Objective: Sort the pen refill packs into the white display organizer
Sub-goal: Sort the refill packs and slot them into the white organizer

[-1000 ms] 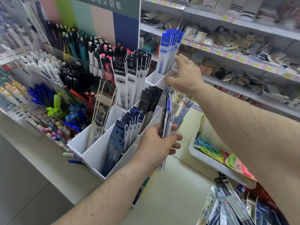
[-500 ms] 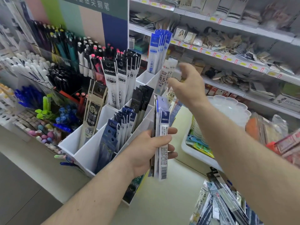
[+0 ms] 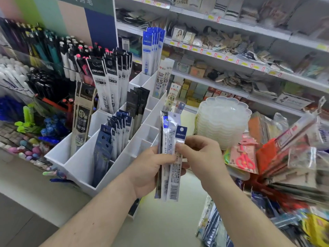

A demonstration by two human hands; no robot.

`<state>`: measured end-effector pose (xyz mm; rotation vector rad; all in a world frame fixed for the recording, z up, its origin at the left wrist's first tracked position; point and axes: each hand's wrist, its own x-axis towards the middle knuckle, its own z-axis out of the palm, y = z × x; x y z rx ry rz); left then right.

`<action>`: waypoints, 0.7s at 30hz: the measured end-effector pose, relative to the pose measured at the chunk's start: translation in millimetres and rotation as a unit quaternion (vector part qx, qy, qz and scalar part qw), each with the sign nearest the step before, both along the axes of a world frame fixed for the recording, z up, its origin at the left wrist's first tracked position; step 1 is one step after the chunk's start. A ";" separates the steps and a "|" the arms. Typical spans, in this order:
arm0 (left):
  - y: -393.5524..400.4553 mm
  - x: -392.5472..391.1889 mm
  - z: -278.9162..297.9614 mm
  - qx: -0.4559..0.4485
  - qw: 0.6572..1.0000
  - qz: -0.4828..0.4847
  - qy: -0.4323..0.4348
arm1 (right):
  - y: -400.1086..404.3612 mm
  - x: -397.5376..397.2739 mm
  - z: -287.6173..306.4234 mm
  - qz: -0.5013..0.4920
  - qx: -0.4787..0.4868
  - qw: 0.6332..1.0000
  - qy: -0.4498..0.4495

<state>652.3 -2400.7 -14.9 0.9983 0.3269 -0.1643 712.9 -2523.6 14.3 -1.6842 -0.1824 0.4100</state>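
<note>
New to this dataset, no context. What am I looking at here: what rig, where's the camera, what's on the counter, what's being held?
No robot: a person works bare-handed, filmed by one wide-angle camera worn on the head, looking forward and down. On a shop counter stands a white display organizer with compartments that hold upright pen refill packs. The left hand grips a small bundle of refill packs. The right hand pinches the front pack of the bundle near its blue top. To the right sits a stack of clear trays.

Stationery shop, price-tagged shelves, pen displays, packaged goods
</note>
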 end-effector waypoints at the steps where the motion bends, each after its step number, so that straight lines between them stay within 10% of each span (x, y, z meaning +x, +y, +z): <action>1: -0.2 -1.2 -0.2 0.005 1.000 0.003 0.007 | -2.8 0.0 -2.3 -0.019 -0.004 1.000 -0.010; 10: -7.4 -9.9 2.0 0.140 0.989 0.032 0.038 | -11.6 6.3 -2.5 -0.062 0.075 0.983 0.155; 21: 5.5 -51.0 31.9 0.202 0.964 0.173 -0.002 | 0.5 6.7 17.9 0.001 0.129 0.988 0.080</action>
